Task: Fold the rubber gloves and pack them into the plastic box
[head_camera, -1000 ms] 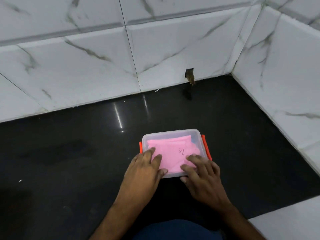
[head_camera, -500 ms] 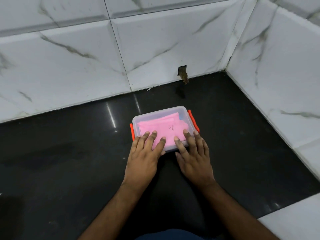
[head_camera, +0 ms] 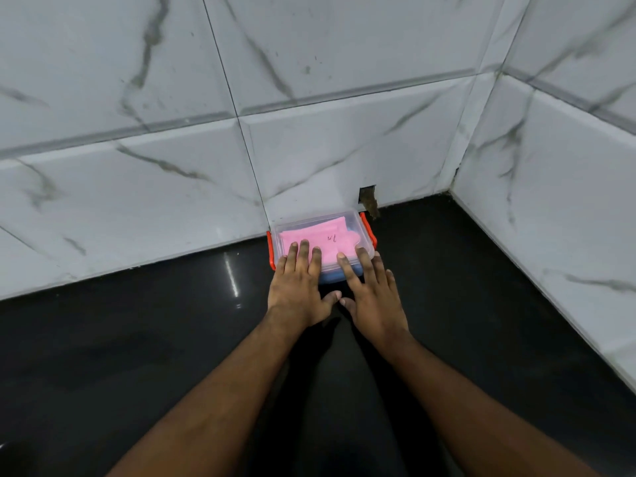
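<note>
Two bare hands lie flat on the lid of the plastic box, both arms stretched forward from the bottom of the view; the left hand covers the near left part of the lid, its fingers spread and straight, gripping nothing; the right hand lies beside it on the near right part, fingers likewise extended and apart, holding nothing; the two thumbs nearly meet just in front of the box. Through the clear lid the folded pink rubber gloves show inside, with a small dark mark on the top layer; something blue shows under the pink at the near edge, too hidden by the hands to tell what it is. Orange clasps sit on both short sides of the box, the left clasp and the right clasp; whether they are latched cannot be told. The box rests on the glossy black table, its far edge close against the white marble-patterned tiled wall; a small dark notch is cut in the wall's base just behind the box's right corner; a second tiled wall meets the first at the right, forming a corner.
</note>
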